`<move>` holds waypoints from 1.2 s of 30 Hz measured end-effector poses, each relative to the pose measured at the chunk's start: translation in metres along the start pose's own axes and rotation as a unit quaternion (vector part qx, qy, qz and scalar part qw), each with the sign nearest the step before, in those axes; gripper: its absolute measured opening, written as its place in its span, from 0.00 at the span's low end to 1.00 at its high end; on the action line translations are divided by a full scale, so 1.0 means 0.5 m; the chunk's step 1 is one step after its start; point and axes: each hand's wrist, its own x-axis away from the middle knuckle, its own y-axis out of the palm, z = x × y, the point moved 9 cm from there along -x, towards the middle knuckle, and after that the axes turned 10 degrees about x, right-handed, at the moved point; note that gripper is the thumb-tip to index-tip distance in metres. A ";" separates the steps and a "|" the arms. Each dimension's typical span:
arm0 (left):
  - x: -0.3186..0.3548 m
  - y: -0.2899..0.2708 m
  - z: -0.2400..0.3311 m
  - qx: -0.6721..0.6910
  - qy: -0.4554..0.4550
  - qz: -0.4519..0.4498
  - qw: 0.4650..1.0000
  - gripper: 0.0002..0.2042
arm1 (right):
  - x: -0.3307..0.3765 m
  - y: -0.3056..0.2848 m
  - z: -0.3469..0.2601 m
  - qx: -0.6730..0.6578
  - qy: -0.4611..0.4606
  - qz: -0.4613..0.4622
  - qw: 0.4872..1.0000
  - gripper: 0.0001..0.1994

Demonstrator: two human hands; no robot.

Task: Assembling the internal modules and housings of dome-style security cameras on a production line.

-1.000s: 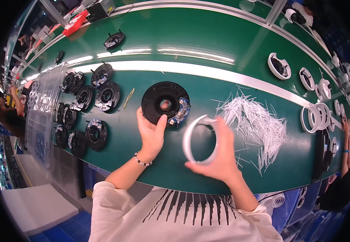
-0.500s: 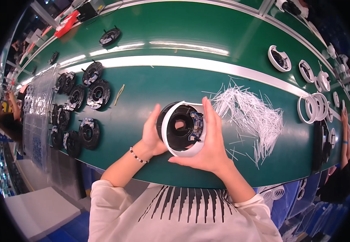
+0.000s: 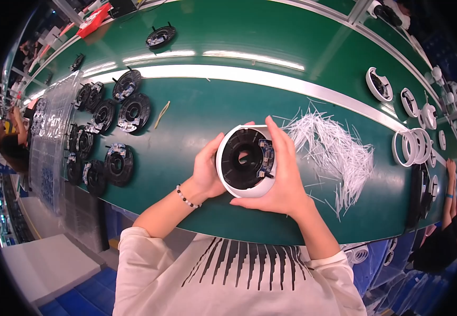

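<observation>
Above the near part of the green table, my two hands hold a round white housing (image 3: 255,196) between them. Inside its rim sits a black disc (image 3: 235,177) with a hole in the middle and a small blue circuit board (image 3: 266,157) along its right side. My left hand (image 3: 207,168) grips the left edge, its fingers partly hidden behind the housing. My right hand (image 3: 285,176) wraps the right side, thumb along the lower rim and fingers up the far side. A fingertip shows through the disc's hole.
Several black discs with boards (image 3: 134,113) lie at the left beside a clear plastic tray (image 3: 54,142). A yellowish band (image 3: 162,114) rests near them. Right of my hands spreads a heap of thin white strips (image 3: 339,152). White rings (image 3: 412,147) and housings (image 3: 378,84) stand farther right, near another person's arm (image 3: 450,184).
The black disc, which stuck out past the white housing on the left, now lies within its rim. Both hands have shifted slightly right, and the view has moved a little.
</observation>
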 end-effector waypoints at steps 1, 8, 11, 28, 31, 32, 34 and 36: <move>-0.001 -0.004 0.002 0.001 -0.003 0.001 1.000 0.26 | -0.001 -0.002 0.007 -0.058 0.015 0.013 0.998 0.58; 0.002 0.001 0.004 0.097 0.012 -0.053 0.994 0.35 | -0.012 0.018 -0.017 0.038 0.010 0.034 0.999 0.58; -0.010 -0.055 0.004 0.109 0.046 -0.017 0.993 0.36 | -0.009 0.007 -0.004 0.068 0.030 0.064 0.995 0.55; -0.022 0.070 -0.042 -0.062 0.021 -0.159 0.985 0.37 | 0.090 -0.062 0.024 0.062 0.154 0.252 0.953 0.56; -0.046 0.093 -0.036 -0.151 0.031 -0.160 0.975 0.39 | 0.080 -0.104 0.037 0.022 0.119 0.272 0.955 0.57; -0.054 0.085 -0.033 -0.286 0.030 -0.115 0.951 0.40 | 0.077 -0.116 0.041 0.021 0.102 0.269 0.957 0.58; -0.062 0.084 -0.044 -0.300 -0.011 -0.076 0.951 0.42 | 0.069 -0.125 0.041 0.050 0.113 0.213 0.969 0.57; -0.063 0.105 -0.054 -0.275 -0.026 -0.072 0.958 0.41 | 0.063 -0.136 0.028 0.082 0.088 0.203 0.972 0.57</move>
